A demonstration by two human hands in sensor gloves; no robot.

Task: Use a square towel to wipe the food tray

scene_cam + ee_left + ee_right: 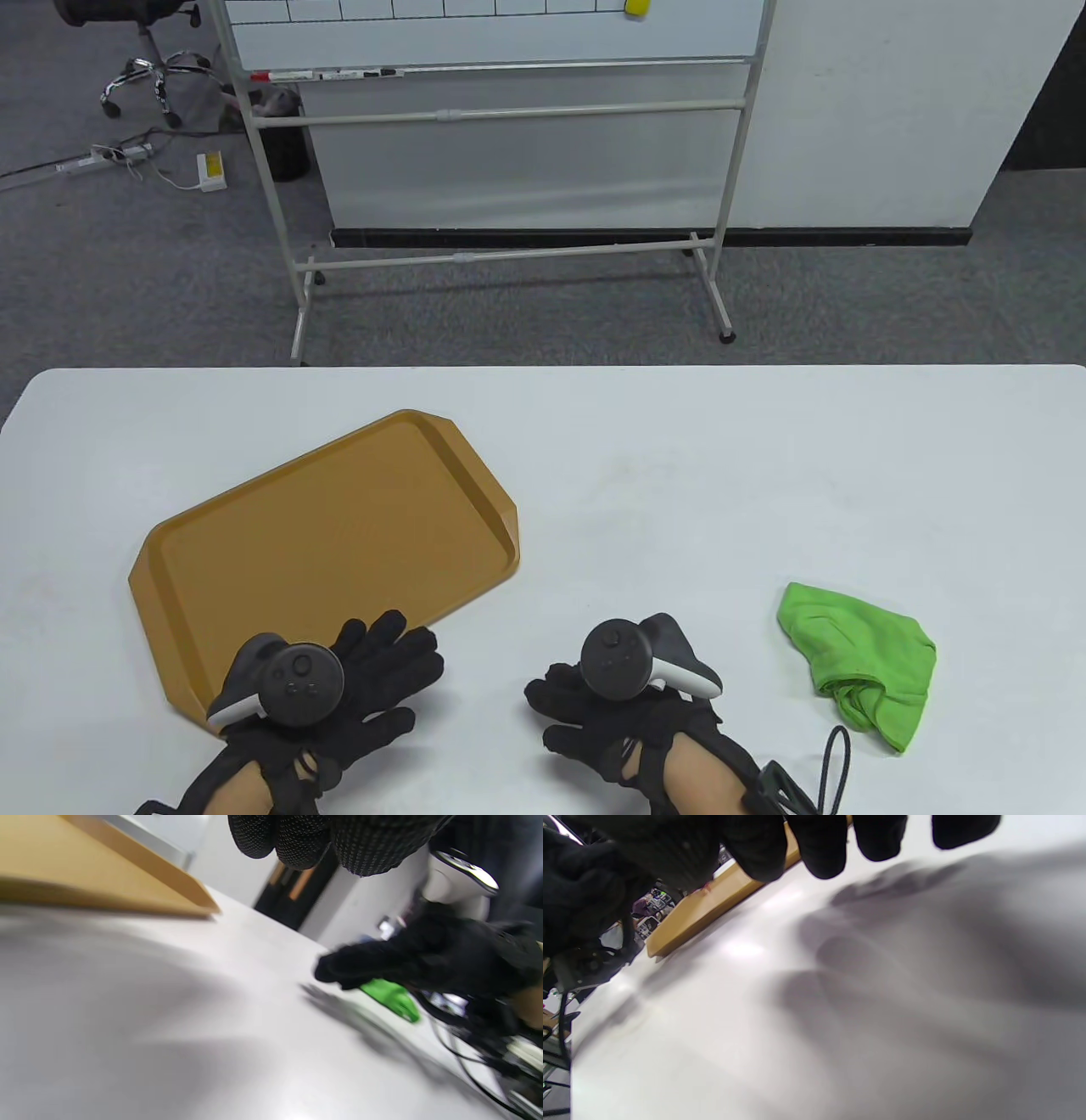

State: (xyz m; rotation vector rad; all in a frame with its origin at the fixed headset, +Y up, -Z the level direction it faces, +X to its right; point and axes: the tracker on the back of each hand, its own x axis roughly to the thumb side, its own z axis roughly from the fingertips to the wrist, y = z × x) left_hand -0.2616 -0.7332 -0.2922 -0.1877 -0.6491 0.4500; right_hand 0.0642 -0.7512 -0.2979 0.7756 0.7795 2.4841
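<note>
Resting on the table (679, 475): one tray (339, 526), one towel (857, 654), both hands empty, fingers loose.

The food tray (322, 543) looks like smooth, matt ochre plastic. The square towel (857, 658) is soft green cloth, crumpled and fuzzy. The worktop (679, 475) is smooth white with a faint sheen. Both gloves are black knitted fabric with a fine, grainy texture.

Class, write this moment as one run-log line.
stage: wipe not started | green towel: crumpled on table, untouched | food tray: bare | left hand: at tray's near edge | right hand: empty, between tray and towel
</note>
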